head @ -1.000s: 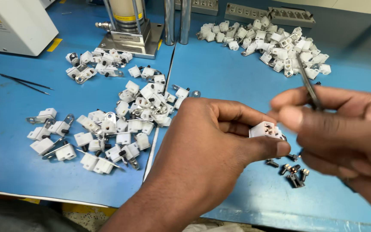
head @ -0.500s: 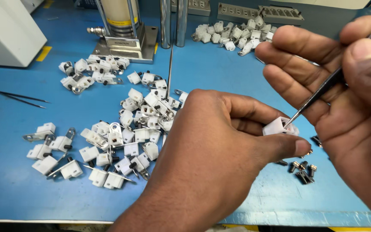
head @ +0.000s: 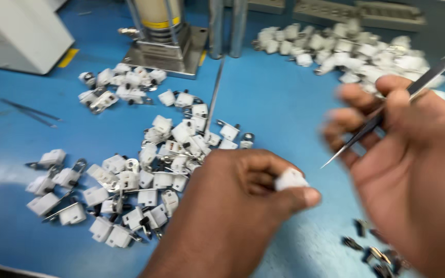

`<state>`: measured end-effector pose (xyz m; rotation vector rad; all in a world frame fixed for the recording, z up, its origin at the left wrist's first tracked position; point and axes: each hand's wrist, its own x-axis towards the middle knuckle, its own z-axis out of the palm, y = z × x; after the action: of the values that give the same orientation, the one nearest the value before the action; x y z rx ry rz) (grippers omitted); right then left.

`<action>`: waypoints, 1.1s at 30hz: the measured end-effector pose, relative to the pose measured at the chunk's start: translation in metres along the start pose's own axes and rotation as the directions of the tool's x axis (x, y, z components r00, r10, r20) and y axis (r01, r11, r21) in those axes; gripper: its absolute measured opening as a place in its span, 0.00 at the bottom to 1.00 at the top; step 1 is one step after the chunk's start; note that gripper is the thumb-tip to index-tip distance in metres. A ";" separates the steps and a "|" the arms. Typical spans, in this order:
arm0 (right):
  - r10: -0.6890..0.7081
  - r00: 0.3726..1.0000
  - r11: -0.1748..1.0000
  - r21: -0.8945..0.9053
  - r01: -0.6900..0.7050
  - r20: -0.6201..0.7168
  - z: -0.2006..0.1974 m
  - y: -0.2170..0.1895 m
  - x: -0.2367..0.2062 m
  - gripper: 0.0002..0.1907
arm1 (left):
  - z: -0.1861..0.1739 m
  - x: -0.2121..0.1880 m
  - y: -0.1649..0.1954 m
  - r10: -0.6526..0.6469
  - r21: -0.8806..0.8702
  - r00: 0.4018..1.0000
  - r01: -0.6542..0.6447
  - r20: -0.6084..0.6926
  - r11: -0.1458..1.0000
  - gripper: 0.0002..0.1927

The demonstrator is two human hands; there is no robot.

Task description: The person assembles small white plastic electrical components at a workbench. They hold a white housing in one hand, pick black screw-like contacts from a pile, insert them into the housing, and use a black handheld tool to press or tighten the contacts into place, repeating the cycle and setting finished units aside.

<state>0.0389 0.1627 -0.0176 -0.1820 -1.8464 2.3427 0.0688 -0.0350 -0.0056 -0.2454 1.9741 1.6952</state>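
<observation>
Head view: your left hand (head: 233,206) has its grip pinched on a small white plastic block (head: 290,179), thumb and fingers clamped round it, held just above the blue counter (head: 279,108) near the front edge. Your right hand (head: 413,170) has its grip clenched on a pair of thin metal tweezers (head: 382,118), shaft running up past your fingertips, the pointed tip aimed down-left at the block but apart from it (frame is motion-blurred, so the tip gap is rough).

Left of your left hand: a loose scatter of white plastic blocks with metal clips (head: 145,175) lying on the counter, spreading up toward a square metal press base (head: 173,51). A second heap of white blocks (head: 346,49) sits at the back right. A white box-shaped machine (head: 19,31) stands at the top left corner. A spare pair of dark tweezers (head: 29,110) lies flat at the left. Small dark metal parts (head: 377,252) sit under your right hand.
</observation>
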 end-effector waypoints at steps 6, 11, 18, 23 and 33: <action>-0.134 0.981 0.078 -0.985 0.155 0.143 -0.007 0.059 0.172 0.14 | -0.068 0.020 0.002 0.074 0.111 0.982 -0.055 -0.174 0.992 0.14; -0.224 0.847 -0.417 -0.833 0.364 0.483 0.009 0.081 0.219 0.22 | -0.093 0.036 0.009 0.091 0.178 0.983 -0.062 -0.161 0.982 0.19; 0.326 0.928 0.616 -0.704 -0.353 -0.180 -0.027 0.013 0.111 0.14 | -0.089 0.035 0.037 0.035 0.717 0.902 0.318 -0.430 0.621 0.26; 0.497 0.831 0.485 -0.715 -0.504 -0.249 -0.048 0.002 -0.022 0.15 | -0.030 0.001 0.006 0.334 0.259 0.935 -0.354 0.117 0.899 0.21; 0.347 0.872 -0.311 -0.919 -0.241 -0.346 -0.054 -0.017 -0.043 0.16 | 0.006 -0.027 -0.022 0.196 -0.028 0.953 -0.195 0.231 0.980 0.17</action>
<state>0.0922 0.2097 -0.0135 -0.8157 -3.4893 0.0184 0.1030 -0.0383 -0.0120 0.1485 1.8684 1.7608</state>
